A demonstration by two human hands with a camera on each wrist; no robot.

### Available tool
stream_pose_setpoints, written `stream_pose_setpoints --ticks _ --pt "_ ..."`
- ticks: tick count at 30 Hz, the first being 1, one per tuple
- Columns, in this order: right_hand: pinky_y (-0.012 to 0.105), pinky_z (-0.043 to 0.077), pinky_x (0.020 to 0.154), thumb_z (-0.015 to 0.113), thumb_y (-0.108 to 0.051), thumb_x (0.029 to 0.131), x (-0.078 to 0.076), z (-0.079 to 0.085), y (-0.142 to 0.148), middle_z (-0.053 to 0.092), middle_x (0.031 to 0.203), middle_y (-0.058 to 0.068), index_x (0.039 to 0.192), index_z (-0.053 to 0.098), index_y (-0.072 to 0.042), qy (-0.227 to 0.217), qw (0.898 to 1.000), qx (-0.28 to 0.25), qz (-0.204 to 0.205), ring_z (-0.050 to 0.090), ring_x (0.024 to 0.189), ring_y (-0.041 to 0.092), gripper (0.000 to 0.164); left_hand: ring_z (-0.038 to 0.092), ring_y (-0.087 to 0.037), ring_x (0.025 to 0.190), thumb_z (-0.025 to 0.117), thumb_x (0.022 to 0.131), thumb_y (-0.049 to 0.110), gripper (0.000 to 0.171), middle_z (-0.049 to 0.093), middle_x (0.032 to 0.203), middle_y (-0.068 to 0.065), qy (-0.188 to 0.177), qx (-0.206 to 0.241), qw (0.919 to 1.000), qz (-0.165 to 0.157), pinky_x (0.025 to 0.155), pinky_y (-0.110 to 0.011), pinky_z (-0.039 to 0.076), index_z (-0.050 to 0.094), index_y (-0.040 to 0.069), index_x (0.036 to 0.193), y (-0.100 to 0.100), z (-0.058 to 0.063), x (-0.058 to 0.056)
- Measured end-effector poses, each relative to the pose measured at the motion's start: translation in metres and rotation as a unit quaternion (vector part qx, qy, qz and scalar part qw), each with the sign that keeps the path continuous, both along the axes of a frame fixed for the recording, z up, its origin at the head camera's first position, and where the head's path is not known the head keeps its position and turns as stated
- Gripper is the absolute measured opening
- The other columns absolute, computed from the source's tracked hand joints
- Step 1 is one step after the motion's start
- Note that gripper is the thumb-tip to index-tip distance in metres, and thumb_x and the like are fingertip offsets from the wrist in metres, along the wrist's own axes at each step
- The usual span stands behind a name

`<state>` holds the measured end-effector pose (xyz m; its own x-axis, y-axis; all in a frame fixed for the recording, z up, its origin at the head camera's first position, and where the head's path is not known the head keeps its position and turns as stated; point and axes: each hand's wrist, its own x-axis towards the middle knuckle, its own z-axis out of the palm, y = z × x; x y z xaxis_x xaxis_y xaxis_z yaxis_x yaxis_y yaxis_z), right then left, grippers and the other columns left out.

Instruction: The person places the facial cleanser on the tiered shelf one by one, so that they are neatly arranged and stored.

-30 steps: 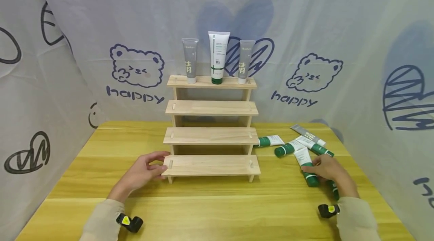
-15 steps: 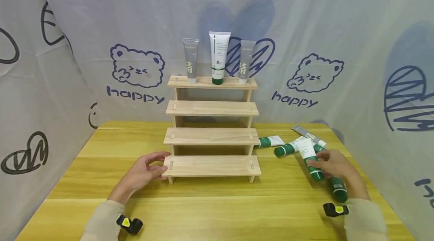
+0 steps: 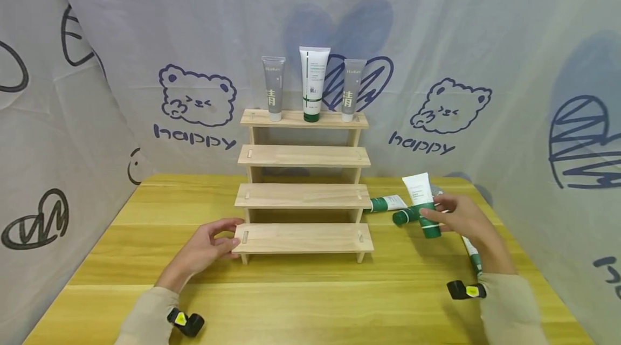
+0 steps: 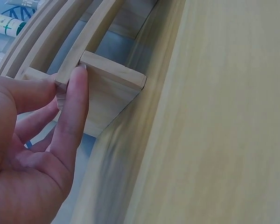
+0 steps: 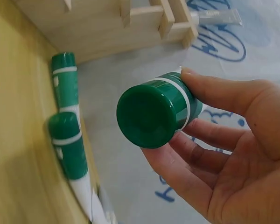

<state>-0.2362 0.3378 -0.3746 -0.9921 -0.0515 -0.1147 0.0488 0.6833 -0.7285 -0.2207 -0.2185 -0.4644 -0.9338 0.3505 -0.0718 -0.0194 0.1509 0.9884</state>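
My right hand point(image 3: 463, 221) holds a white squeeze tube point(image 3: 420, 192) by its green lower part, cap down, above the table's right side. Thumb and fingers wrap the tube from opposite sides; its green cap point(image 5: 147, 116) faces the camera in the right wrist view. At the left end of a four-step wooden display rack point(image 3: 303, 238), my left hand point(image 3: 204, 248) pinches the lowest board between thumb and fingers. On the top step stand a grey tube point(image 3: 274, 86), a larger white tube point(image 3: 314, 81) and another grey tube point(image 3: 352, 86).
Right of the rack lie a green-and-white tube point(image 3: 386, 203) and a second one point(image 3: 405, 216), partly behind the held tube. Another tube point(image 3: 473, 256) lies partly hidden by my right wrist. A printed cloth point(image 3: 194, 21) hangs behind and beside the table point(image 3: 291, 302).
My right hand has lifted the white-and-green tube off the table and carried it slightly left, bringing it nearly upright. My left hand stays at the rack.
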Motion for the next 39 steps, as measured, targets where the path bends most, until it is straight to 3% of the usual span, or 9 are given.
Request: stream_pose_setpoints --ticks 9,17,22,32,39 --pt "0.029 0.065 0.079 0.077 -0.040 0.093 -0.014 0.017 -0.032 0.061 0.126 0.023 0.140 0.056 0.005 0.026 1.000 -0.007 0.005 0.061 0.105 0.027 0.068 0.072 -0.014 0.102 0.063 0.101 0.002 0.058 0.043 0.140 -0.032 0.003 0.000 1.0000 -0.003 0.089 -0.032 0.066 0.039 -0.006 0.153 0.001 0.000 -0.001" --pt "0.032 0.065 0.083 0.076 -0.040 0.093 -0.028 0.033 -0.061 0.061 0.130 0.023 0.143 0.055 0.002 0.038 0.999 -0.012 0.019 0.065 0.102 0.026 0.068 0.072 -0.014 0.101 0.063 0.101 0.002 0.057 0.043 0.141 -0.032 0.008 -0.008 0.9999 0.003 0.087 -0.031 0.067 0.040 -0.005 0.153 0.001 0.001 -0.001" --pt "0.033 0.065 0.087 0.077 -0.039 0.093 -0.035 0.043 -0.080 0.060 0.133 0.023 0.145 0.053 0.001 0.045 0.998 -0.032 0.022 0.065 0.108 0.028 0.069 0.072 -0.014 0.099 0.062 0.101 0.002 0.057 0.041 0.141 -0.031 0.002 -0.007 1.0000 0.003 0.088 -0.032 0.067 0.040 -0.004 0.154 0.001 0.001 -0.001" --pt "0.036 0.063 0.092 0.078 -0.034 0.092 -0.053 0.054 -0.110 0.065 0.127 0.019 0.136 0.062 -0.003 0.092 0.992 -0.077 0.037 0.064 0.108 0.027 0.056 0.072 -0.014 0.101 0.063 0.101 0.003 0.059 0.039 0.143 -0.033 0.004 -0.002 1.0000 -0.003 0.090 -0.032 0.066 0.039 -0.005 0.154 0.000 -0.002 -0.001" --pt "0.041 0.061 0.096 0.079 -0.031 0.091 -0.061 0.061 -0.134 0.068 0.127 0.018 0.133 0.064 -0.004 0.102 0.989 -0.098 0.039 0.063 0.110 0.028 0.052 0.072 -0.015 0.100 0.063 0.101 0.004 0.059 0.040 0.143 -0.032 0.008 -0.009 0.9999 0.002 0.089 -0.031 0.066 0.039 -0.004 0.154 -0.001 -0.002 0.000"
